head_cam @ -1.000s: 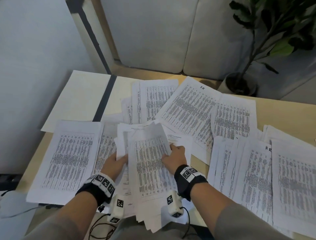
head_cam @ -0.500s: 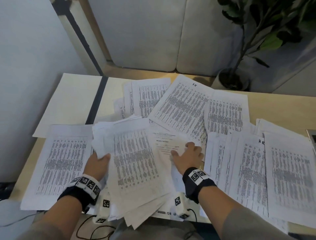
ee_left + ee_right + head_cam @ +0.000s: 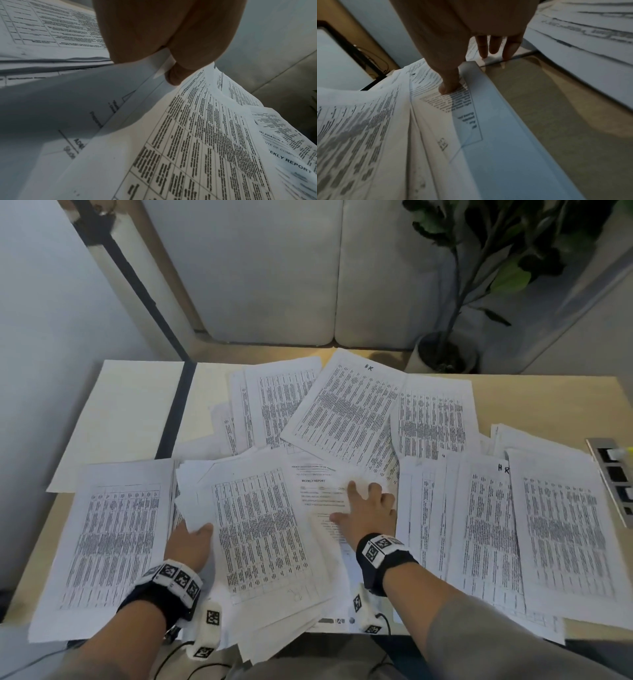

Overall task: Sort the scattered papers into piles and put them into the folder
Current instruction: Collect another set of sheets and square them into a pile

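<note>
While left hand [image 3: 190, 546] pinches sheaf [image 3: 260, 529], right hand [image 3: 368, 508] splayed on weekly report [image 3: 317, 491], folder [image 3: 120, 419] open.

White papers [image 3: 260, 529] printed with dense black tables, pale tan counter [image 3: 534, 398], cream folder [image 3: 126, 419] with a dark spine stripe upper left, black wristbands [image 3: 380, 559] with black-and-white square markers, green-leaved plant [image 3: 507, 261] upper right

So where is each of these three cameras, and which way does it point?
Head: worn on the head, looking down at the table; both forearms, left hand and right hand show.
Left wrist: looks along the left hand gripping the table sheet.
Right wrist: looks along the right hand's fingers on the weekly report.
All share the weekly report.
</note>
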Available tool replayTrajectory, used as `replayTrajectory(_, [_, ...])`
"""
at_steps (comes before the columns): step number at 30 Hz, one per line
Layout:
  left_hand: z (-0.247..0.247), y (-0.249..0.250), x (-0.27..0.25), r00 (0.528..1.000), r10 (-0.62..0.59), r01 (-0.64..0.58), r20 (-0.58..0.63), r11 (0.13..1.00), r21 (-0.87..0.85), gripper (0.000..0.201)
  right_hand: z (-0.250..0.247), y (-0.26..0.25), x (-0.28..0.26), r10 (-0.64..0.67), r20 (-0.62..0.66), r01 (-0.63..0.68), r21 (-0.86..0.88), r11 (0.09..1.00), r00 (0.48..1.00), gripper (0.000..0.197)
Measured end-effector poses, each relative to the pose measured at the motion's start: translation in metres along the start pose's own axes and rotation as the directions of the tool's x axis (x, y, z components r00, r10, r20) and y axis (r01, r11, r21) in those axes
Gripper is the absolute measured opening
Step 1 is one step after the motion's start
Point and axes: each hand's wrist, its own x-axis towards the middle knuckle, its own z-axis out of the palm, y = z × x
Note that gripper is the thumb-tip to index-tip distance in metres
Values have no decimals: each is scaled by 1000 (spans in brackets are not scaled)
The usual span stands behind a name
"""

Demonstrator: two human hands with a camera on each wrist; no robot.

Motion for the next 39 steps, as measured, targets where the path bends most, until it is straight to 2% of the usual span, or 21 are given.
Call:
replayTrajectory(2, [0, 1, -2, 1000, 9, -9, -3, 1000, -2, 44, -1, -2, -3, -70, -59, 67, -55, 996, 996, 66])
replayTrajectory(4, [0, 2, -2, 1000, 9, -9, -8, 1000, -18, 44, 2, -5, -7, -115, -116, 116, -1, 993, 987, 59])
replayTrajectory(7, [1, 2, -3, 1000, 13, -13, -9, 999, -33, 44, 3, -5, -12, -61, -112, 88, 260, 962, 992, 69])
replayTrajectory(10, [0, 3, -7, 1000, 19, -19, -8, 999, -45, 44, -1, 1, -14, -34, -162, 91, 358, 929, 986, 63])
replayTrajectory(12, [1, 4, -9, 1000, 26, -26, -12, 999, -45, 43, -4, 4, -14, -20, -189, 97, 412, 906, 982, 69])
replayTrajectory(14, [0, 5, -11, 999, 36, -36, -15, 999, -36, 43, -9, 5, -13, 56, -150, 40, 575, 817, 987, 85])
replayTrajectory(16, [0, 5, -11, 999, 46, -46, 1, 998, -36, 43, -13, 6, -10, 138, -94, -30, 714, 699, 986, 90])
replayTrajectory(18, [-1, 5, -12, 998, 63, -63, 17, 997, -36, 44, -17, 7, -7, 160, -60, -49, 798, 601, 985, 78])
replayTrajectory(19, [-2, 5, -11, 997, 71, -70, 23, 996, -49, 45, -21, 9, -5, 149, -58, -40, 814, 580, 987, 66])
replayTrajectory(21, [-4, 7, -11, 996, 77, -73, 34, 993, -96, 47, -31, 13, -3, 118, -71, -15, 795, 606, 990, 41])
replayTrajectory(24, [-5, 10, -12, 996, 76, -69, 55, 990, -123, 47, -41, 22, -3, 45, -47, 9, 783, 622, 998, 28])
replayTrajectory(29, [-1, 11, -14, 991, 86, -72, 102, 989, -129, 50, -51, 38, -5, -24, 26, -5, 766, 643, 999, 31])
replayTrajectory(33, [8, 26, -22, 981, 82, -46, 174, 978, -201, 48, -73, 72, -9, -20, 45, -28, 840, 541, 999, 35])
replayTrajectory(34, [10, 33, -26, 974, 82, -32, 211, 972, -232, 44, -79, 85, -10, -6, 26, -19, 832, 555, 1000, 35])
replayTrajectory(35, [14, 38, -28, 962, 94, -19, 257, 960, -281, 41, -86, 99, -12, 20, -3, -10, 793, 609, 1000, 33])
replayTrajectory(37, [23, 51, -32, 937, 136, -26, 322, 946, -324, 50, -98, 126, -16, 115, -67, -45, 645, 762, 991, 30])
replayTrajectory(39, [34, 67, -41, 916, 160, -39, 368, 948, -315, 59, -103, 152, -21, 198, -158, -77, 560, 825, 967, 15])
